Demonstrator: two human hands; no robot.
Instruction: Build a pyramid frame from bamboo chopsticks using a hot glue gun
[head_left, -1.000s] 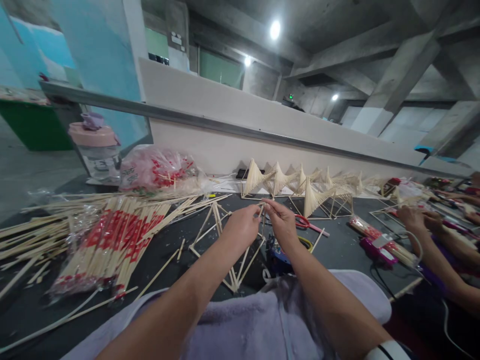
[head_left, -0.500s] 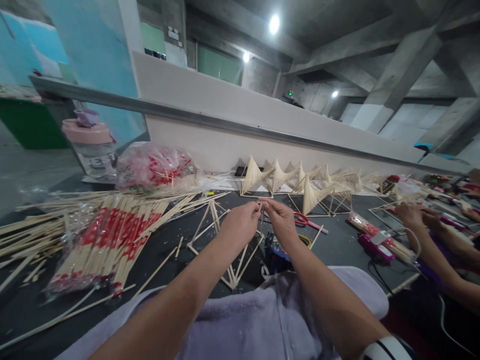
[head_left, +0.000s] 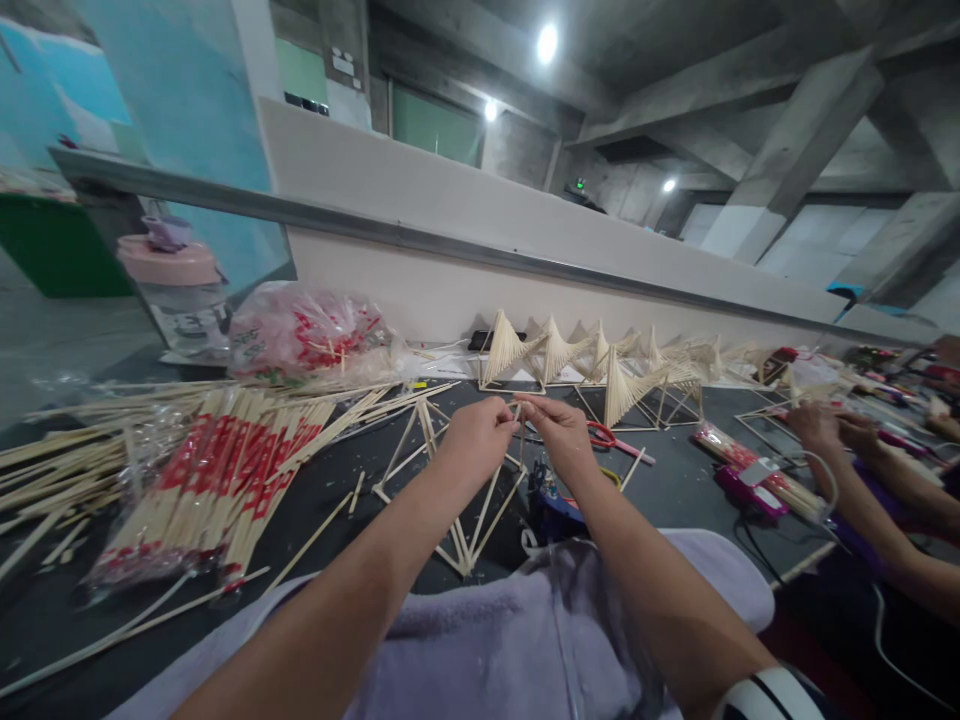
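Observation:
A frame of thin wooden sticks (head_left: 406, 453) stands on the dark table in front of me, with its left peak and lower corner showing. My left hand (head_left: 484, 432) is closed in a pinch at the frame's right upper corner, and its forearm covers part of the frame. Facing it, my right hand (head_left: 559, 428) pinches the same spot, the fingertips of both hands nearly touching. A thin upright stick shows just below the fingers; the exact tip they grip is mostly hidden. Under my right wrist lies a dark blue round object (head_left: 553, 512).
Bagged chopstick-like sticks (head_left: 202, 470) and loose sticks (head_left: 64, 470) lie left, near a plastic bag (head_left: 304, 330) and bottle (head_left: 172, 300). Finished-looking stick models (head_left: 619, 385) line the back. Pink-handled scissors (head_left: 634, 452) and a purple device (head_left: 751, 492) lie right, near another person's hands (head_left: 821, 430).
Both hands stay at the same corner of the frame, with only slight finger movement. The whole view has shifted a little.

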